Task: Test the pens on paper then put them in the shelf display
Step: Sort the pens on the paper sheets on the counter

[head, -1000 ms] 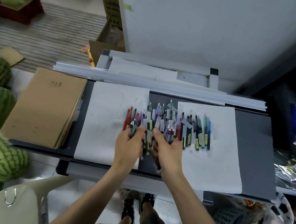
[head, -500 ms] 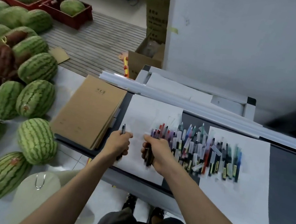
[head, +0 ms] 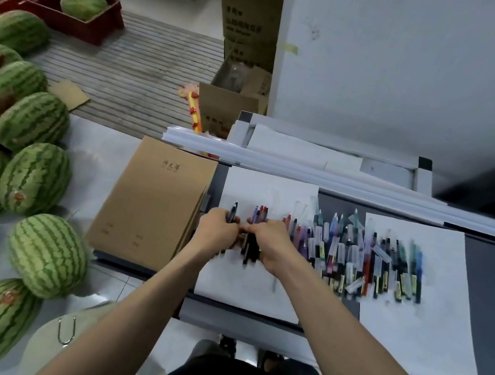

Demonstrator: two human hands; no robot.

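A grey table [head: 489, 290] is being covered by two white sheets, with the left sheet [head: 243, 290] lying just beside a stack of brown notebooks [head: 152, 204]. A row of loose pens [head: 358, 260] is lying across both sheets. Over the left sheet, a bundle of pens [head: 250, 251] is being gripped in the curled fingers of the right hand [head: 270, 242]. One dark pen [head: 231, 213] is being clasped in the closed left hand [head: 216, 231], and the two hands are touching.

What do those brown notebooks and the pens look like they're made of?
Notebooks: probably kraft paper or thin card, matte; flat brown covers without shine, thin stacked edges. Pens: likely plastic, fairly smooth; some barrels look clear, others coloured, with small labels.
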